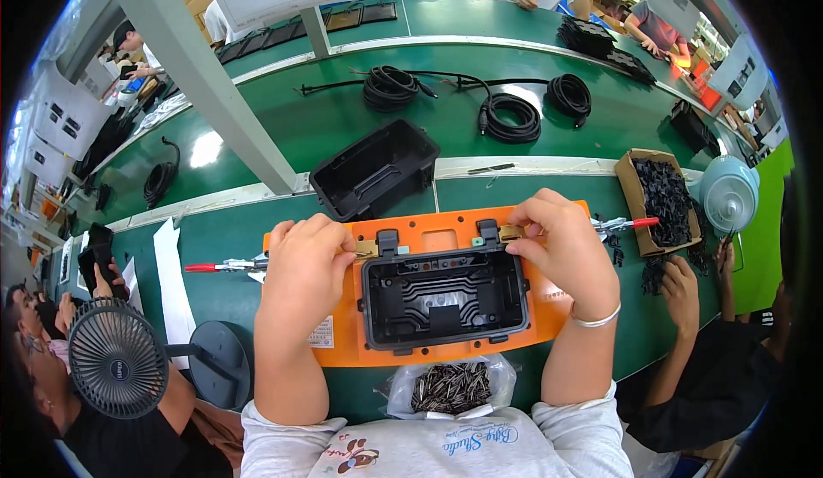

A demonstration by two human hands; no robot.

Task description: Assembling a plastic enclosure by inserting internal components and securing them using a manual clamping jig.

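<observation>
A black plastic box (446, 298) lies open side up in an orange fixture plate (343, 341), with two black latches or hinge lugs along its far edge. My left hand (310, 259) is at the box's far left corner, thumb and fingers pinched on a small brass-coloured metal piece (367, 247). At the far right corner my right hand (561, 246), with a bangle on the wrist, pinches a similar brass-coloured piece (511, 234). Fingers partly cover both pieces. Toggle clamps with a red left handle (202, 268) and a red right handle (645, 222) flank the plate.
A bag of metal pins (451, 387) lies before me. Beyond the plate sits another black box (375, 169); coiled black cables (514, 118) lie farther off. At right stand a carton of black parts (660, 199) and a co-worker's hand (680, 285); a fan (118, 358) is left.
</observation>
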